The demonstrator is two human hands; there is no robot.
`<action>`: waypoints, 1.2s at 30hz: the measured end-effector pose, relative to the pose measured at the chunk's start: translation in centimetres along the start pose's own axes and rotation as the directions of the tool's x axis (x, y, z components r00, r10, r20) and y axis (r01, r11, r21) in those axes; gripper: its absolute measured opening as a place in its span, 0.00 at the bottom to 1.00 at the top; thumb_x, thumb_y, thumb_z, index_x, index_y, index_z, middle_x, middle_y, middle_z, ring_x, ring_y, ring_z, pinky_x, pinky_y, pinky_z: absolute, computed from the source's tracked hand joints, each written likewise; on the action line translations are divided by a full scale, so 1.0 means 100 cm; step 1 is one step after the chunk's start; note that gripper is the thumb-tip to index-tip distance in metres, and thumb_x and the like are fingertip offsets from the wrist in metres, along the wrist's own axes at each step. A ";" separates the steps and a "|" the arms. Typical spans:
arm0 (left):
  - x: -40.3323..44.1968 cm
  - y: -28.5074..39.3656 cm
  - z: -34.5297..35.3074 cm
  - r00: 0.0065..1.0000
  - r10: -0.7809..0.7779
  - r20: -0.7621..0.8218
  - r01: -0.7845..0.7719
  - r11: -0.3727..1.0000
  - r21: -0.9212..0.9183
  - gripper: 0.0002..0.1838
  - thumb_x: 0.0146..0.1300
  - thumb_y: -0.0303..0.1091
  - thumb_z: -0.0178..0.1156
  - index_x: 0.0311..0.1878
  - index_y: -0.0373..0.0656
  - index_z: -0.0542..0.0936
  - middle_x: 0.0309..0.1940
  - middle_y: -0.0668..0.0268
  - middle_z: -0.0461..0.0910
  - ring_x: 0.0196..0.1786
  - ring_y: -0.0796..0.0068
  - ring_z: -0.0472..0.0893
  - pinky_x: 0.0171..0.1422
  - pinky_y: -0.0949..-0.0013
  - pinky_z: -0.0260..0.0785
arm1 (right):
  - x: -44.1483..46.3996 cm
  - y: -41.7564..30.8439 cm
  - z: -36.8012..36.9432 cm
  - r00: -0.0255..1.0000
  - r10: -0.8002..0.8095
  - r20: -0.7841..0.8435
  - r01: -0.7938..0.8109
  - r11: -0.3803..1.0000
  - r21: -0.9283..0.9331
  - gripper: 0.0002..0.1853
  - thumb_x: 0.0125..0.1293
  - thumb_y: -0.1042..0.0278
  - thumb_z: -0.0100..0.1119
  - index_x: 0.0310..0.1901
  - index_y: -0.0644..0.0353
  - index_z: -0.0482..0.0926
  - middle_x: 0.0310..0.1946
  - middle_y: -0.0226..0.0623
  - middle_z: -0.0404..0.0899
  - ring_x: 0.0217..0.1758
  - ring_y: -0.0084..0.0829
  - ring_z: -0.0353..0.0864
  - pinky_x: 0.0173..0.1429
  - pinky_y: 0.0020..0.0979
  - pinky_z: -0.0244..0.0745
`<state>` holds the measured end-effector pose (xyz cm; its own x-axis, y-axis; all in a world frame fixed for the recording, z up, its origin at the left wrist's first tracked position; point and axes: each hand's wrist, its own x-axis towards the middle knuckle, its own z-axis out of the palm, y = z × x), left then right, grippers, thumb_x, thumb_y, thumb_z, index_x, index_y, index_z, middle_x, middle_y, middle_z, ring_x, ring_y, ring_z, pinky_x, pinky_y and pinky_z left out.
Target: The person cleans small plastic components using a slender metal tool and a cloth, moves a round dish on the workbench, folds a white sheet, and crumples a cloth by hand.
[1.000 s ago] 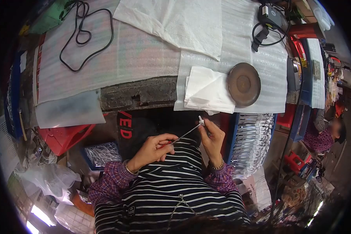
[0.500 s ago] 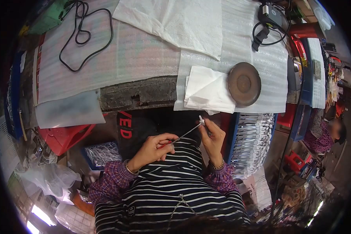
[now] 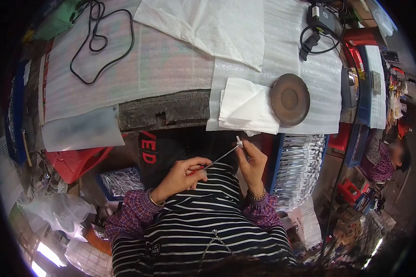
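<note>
My left hand [image 3: 182,177] is closed around one end of a thin grey rod [image 3: 221,157], above my striped apron. A bit of red shows between those fingers, and I cannot make out whether it belongs to the rod. The rod slants up to the right and meets a small white plastic piece [image 3: 239,144]. My right hand [image 3: 253,165] pinches this white piece between thumb and fingers. Beside my right hand stands a blue tray [image 3: 276,162] full of stacked metal rods with white ends [image 3: 300,166].
In front is a table with white foam sheeting [image 3: 171,69], a brown round dish [image 3: 290,99], white paper sheets [image 3: 245,106] and a black cable [image 3: 131,44]. Lower left, a blue bin [image 3: 107,196] holds thin metal pieces. A person [image 3: 379,159] sits at the far right.
</note>
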<state>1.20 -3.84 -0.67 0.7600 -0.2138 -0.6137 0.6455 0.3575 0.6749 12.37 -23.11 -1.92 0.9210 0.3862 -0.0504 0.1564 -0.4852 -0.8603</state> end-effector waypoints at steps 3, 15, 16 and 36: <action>0.001 -0.003 -0.001 1.000 0.023 0.002 -0.023 1.000 -0.005 0.17 0.64 0.27 0.53 0.56 0.39 0.74 0.29 0.68 0.81 0.18 0.90 0.71 0.20 0.85 0.63 | 0.000 -0.002 0.000 1.000 0.011 0.006 -0.011 1.000 -0.008 0.09 0.57 0.79 0.61 0.41 0.70 0.80 0.30 0.40 0.81 0.29 0.26 0.78 0.35 0.23 0.70; 0.000 0.002 -0.003 0.996 -0.025 0.085 0.033 0.995 -0.093 0.16 0.68 0.28 0.48 0.58 0.35 0.71 0.31 0.61 0.81 0.19 0.83 0.77 0.17 0.84 0.64 | 0.000 0.006 0.001 0.999 -0.027 -0.017 0.027 1.000 -0.016 0.10 0.56 0.80 0.62 0.41 0.70 0.80 0.31 0.40 0.82 0.30 0.25 0.79 0.35 0.22 0.71; 0.000 0.003 -0.003 0.996 -0.026 0.086 0.033 0.995 -0.092 0.16 0.68 0.28 0.48 0.58 0.35 0.71 0.31 0.61 0.81 0.19 0.83 0.77 0.17 0.84 0.64 | 0.000 0.007 0.001 0.999 -0.042 -0.028 0.042 0.999 -0.008 0.10 0.56 0.80 0.62 0.41 0.69 0.80 0.31 0.40 0.82 0.30 0.25 0.79 0.35 0.22 0.71; -0.003 0.005 -0.001 0.998 0.057 -0.008 -0.056 0.993 0.099 0.16 0.66 0.28 0.50 0.56 0.36 0.74 0.28 0.67 0.81 0.18 0.87 0.75 0.18 0.85 0.64 | 0.001 0.005 -0.001 1.000 0.007 0.020 -0.007 1.000 -0.014 0.09 0.56 0.80 0.62 0.40 0.69 0.81 0.31 0.41 0.83 0.30 0.25 0.80 0.36 0.22 0.72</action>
<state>1.27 -3.47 -0.15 0.7953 -0.1855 -0.5772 0.6059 0.2768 0.7458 12.53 -23.37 -2.30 0.9149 0.3982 -0.0663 0.1553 -0.4988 -0.8527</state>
